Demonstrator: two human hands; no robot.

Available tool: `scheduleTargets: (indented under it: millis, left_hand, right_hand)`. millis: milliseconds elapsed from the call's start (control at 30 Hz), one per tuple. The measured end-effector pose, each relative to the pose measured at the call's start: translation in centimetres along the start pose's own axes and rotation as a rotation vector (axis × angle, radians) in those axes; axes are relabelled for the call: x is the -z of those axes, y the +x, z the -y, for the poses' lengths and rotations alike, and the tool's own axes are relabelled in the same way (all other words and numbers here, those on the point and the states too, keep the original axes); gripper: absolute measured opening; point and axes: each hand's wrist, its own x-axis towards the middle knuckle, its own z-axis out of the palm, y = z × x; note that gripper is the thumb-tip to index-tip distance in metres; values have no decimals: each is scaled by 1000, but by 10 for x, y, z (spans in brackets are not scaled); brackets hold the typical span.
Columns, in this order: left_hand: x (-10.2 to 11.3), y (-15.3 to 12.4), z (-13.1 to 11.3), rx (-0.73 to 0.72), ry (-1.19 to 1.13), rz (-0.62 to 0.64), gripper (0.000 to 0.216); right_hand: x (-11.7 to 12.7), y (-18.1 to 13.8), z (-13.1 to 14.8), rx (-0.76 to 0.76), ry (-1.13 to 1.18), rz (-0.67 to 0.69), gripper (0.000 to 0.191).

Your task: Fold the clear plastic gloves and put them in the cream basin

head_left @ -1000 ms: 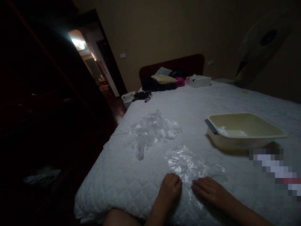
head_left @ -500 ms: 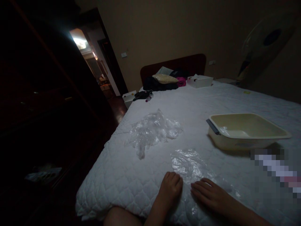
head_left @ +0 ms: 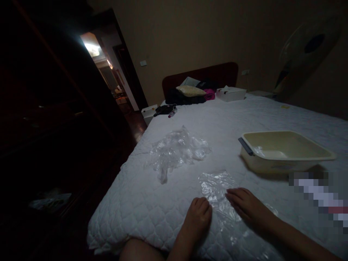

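The right hand [head_left: 248, 204] has moved farther up the bed [head_left: 136, 214] over the last half second, while the left hand [head_left: 199, 215] stays almost where it was. Between and below them lies the near plastic [head_left: 217, 183], its lower part now reaching farther toward the bottom right; it appears to be lying more spread out, though wrinkles remain. The left fingers are curled at its left edge (whether they pinch it, one cannot tell). The right fingers lie close together, pointing left over it, the thumb hidden, so a grip there cannot be told either. The far plastic [head_left: 176, 148] and the tub [head_left: 286, 165] stay put.
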Motion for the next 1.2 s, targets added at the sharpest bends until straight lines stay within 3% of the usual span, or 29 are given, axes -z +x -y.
scheduleTargets:
  millis: [167,400,567,733,933,1200]
  left_hand:
    - [0,2,-1,-7,33,-51,18]
    - [-3,1,-1,-5,46,-35,24]
    - [-14,-5,1,-9,97,-9,31]
    - [-24,-11,2,-4,147,21,31]
    - [-26,-11,2,-7,151,24,29]
    - [-22,-8,1,-19,132,38,26]
  right_hand:
    - [-3,13,-19,10,91,28,26]
    - [6,23,-23,-91,174,-64,23]
    - [18,9,5,73,132,54,21]
    - [5,-14,29,273,-43,106,23]
    - [-12,-28,31,308,-203,14,28]
    - [-2,-25,27,306,-154,63,30]
